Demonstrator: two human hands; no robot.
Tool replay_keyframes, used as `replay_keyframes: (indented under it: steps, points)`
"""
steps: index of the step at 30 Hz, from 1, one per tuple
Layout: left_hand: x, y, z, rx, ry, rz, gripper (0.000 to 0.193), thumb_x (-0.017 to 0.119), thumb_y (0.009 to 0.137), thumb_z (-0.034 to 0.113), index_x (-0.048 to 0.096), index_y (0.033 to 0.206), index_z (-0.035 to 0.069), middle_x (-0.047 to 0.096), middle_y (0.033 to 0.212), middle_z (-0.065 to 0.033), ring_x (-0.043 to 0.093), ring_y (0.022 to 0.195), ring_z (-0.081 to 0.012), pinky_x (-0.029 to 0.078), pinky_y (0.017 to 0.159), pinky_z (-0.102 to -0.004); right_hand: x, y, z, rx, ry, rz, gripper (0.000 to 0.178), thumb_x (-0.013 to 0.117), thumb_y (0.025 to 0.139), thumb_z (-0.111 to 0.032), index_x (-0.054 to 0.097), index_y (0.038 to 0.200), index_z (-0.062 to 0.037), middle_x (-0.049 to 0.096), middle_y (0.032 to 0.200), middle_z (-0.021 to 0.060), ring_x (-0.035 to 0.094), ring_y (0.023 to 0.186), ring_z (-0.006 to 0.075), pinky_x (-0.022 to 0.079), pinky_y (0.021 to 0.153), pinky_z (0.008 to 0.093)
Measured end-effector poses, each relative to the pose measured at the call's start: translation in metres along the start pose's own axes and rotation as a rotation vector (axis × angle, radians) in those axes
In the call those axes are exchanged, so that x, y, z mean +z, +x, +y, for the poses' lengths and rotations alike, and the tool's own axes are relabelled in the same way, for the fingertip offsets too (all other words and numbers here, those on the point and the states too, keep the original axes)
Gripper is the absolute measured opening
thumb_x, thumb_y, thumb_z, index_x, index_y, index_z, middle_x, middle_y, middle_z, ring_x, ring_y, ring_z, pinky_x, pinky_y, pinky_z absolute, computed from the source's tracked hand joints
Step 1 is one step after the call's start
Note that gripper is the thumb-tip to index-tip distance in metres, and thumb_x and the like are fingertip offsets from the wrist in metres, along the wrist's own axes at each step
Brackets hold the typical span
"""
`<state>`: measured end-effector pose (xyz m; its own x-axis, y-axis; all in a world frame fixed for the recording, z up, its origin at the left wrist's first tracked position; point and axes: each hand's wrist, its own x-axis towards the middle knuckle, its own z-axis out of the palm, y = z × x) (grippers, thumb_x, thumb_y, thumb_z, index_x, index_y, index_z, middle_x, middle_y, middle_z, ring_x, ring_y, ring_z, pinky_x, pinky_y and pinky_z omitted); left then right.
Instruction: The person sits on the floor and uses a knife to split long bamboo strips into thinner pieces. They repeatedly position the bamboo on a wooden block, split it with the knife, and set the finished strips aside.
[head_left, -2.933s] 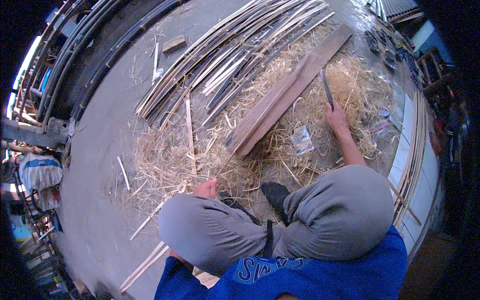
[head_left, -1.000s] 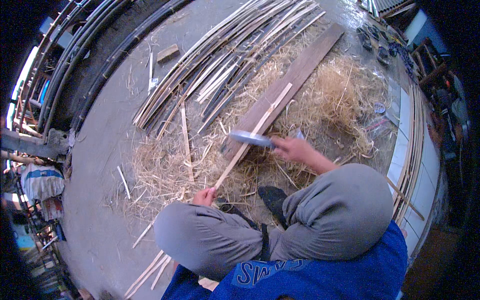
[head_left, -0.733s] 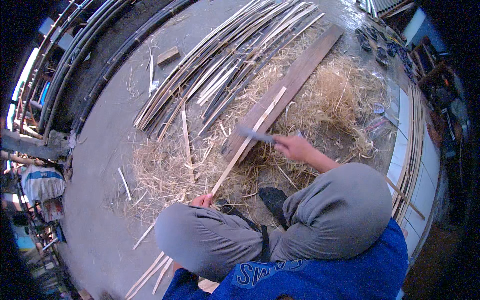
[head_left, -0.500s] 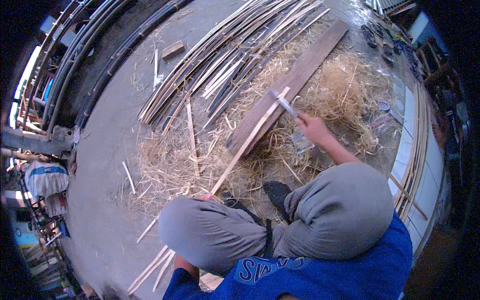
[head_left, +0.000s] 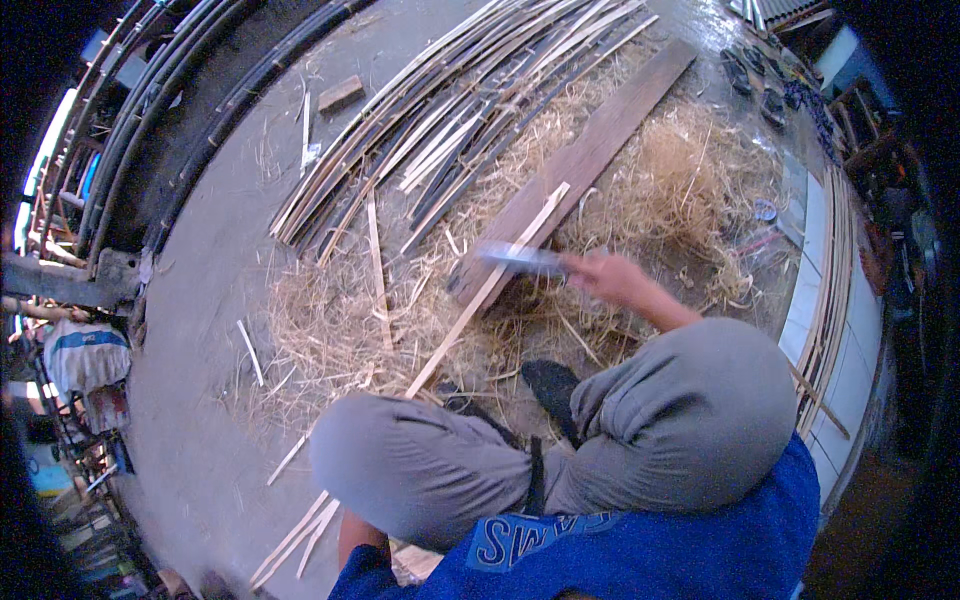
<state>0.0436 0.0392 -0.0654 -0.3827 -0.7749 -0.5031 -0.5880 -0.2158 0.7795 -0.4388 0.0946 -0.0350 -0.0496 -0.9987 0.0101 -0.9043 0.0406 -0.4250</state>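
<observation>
Straw-strewn floor [head_left: 200, 300]: the right hand [head_left: 610, 278] grips a blurred blade [head_left: 520, 260] across a bamboo strip [head_left: 480, 300]; the left hand is hidden.

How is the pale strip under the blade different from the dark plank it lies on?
The strip is thin, narrow and pale yellow; the plank is wide, flat and dark brown. The strip runs back toward the person's knee, past the plank's near end, while the plank lies among straw and reaches farther away. The right hand holds a blurred blade over the strip. Both lie along nearly the same diagonal.
</observation>
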Motion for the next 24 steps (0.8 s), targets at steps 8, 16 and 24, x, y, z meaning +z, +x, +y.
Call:
replay_keyframes:
  steps: [8, 16, 24]
  points:
    - [-0.016, -0.021, -0.033, -0.052, 0.080, 0.120, 0.038, 0.048, 0.096, 0.035, 0.056, 0.082, 0.001, 0.056, 0.063, -0.0139, 0.052, 0.054, -0.0267, 0.040, 0.053, -0.0401, -0.020, 0.005, 0.027, 0.356, 0.159, 0.327, 0.041, 0.050, 0.093, -0.039, 0.055, 0.127, -0.0159, 0.067, 0.092, 0.0192, 0.067, 0.082, 0.0346, 0.052, 0.070, 0.0449]
    - [0.045, 0.052, 0.058, 0.381, 0.660, 0.142, 0.036, 0.039, 0.097, 0.037, 0.054, 0.092, 0.005, 0.061, 0.076, -0.0261, 0.058, 0.067, -0.0465, 0.046, 0.063, -0.0545, 0.033, -0.055, -0.117, -0.101, -0.056, -0.265, 0.043, 0.052, 0.093, -0.039, 0.048, 0.133, -0.0227, 0.064, 0.086, 0.0176, 0.064, 0.072, 0.0348, 0.052, 0.065, 0.0450]
    - [0.011, 0.043, 0.032, 0.237, 0.630, 0.014, 0.044, 0.035, 0.098, 0.041, 0.062, 0.092, 0.006, 0.061, 0.074, -0.0256, 0.059, 0.071, -0.0443, 0.046, 0.066, -0.0520, -0.016, 0.003, 0.050, 0.538, -0.043, 0.310, 0.039, 0.049, 0.093, -0.043, 0.056, 0.117, -0.0129, 0.064, 0.077, 0.0221, 0.063, 0.073, 0.0418, 0.050, 0.061, 0.0512]
